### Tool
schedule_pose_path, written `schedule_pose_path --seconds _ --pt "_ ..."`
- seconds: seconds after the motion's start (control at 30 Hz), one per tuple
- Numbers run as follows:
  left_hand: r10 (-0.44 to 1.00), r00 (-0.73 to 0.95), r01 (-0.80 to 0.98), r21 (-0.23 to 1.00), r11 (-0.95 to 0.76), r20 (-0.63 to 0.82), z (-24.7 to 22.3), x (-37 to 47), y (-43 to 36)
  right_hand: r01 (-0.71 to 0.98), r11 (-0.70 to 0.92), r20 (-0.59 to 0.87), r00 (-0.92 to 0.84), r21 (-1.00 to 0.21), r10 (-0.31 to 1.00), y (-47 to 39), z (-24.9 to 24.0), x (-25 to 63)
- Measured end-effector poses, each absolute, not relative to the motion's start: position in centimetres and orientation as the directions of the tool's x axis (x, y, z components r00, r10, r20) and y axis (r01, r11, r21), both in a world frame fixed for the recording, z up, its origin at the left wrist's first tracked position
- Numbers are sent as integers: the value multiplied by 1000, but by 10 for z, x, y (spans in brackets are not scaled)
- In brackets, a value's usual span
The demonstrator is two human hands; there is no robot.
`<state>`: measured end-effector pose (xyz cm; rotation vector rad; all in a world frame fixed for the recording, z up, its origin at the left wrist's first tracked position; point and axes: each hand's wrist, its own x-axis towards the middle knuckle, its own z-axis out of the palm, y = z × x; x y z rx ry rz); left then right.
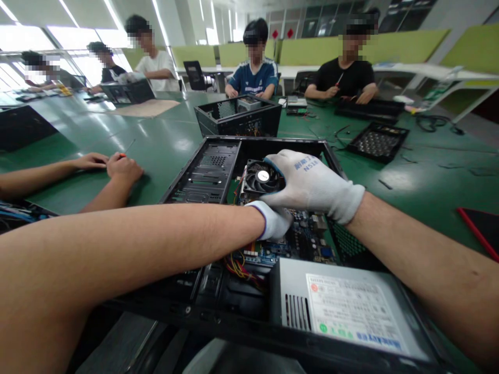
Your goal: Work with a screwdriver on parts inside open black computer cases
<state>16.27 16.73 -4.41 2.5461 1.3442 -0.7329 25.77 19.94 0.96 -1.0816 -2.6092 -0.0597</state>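
An open black computer case [210,176] lies before me, with a blue circuit board [265,255] inside it. My right hand [304,179], in a white glove, curls its fingers around the right side of a black cooling fan [257,179] with a round white label. The fan sits tilted above the board. Below it, my left hand [276,222], also gloved, reaches in low over the board; its fingers are blurred and partly hidden under my right hand. A silver power supply [296,280] fills the near right corner, beside red and yellow wires [241,271].
Another person's hands [122,169] rest on the green table [167,135] at the left, with a screwdriver. A second open case [237,122] stands just beyond mine. Several people sit around the table. A black perforated panel [378,141] and loose cables lie at the right.
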Motion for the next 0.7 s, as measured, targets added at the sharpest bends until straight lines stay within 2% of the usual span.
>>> schedule_pose_path --seconds 0.27,0.43,0.6,0.7 --pt "707 492 805 -42 -591 -508 -38 162 163 700 709 288 -665 -81 689 198 12 257" --pt "702 476 773 -129 -621 -530 -32 165 159 703 708 270 -669 -73 692 198 12 256" --pt "606 579 692 -64 -719 -546 -36 162 164 712 697 252 -662 -85 706 198 12 257" --pt "606 612 681 -50 -730 -508 -42 160 167 722 686 234 -654 -92 720 196 14 257"
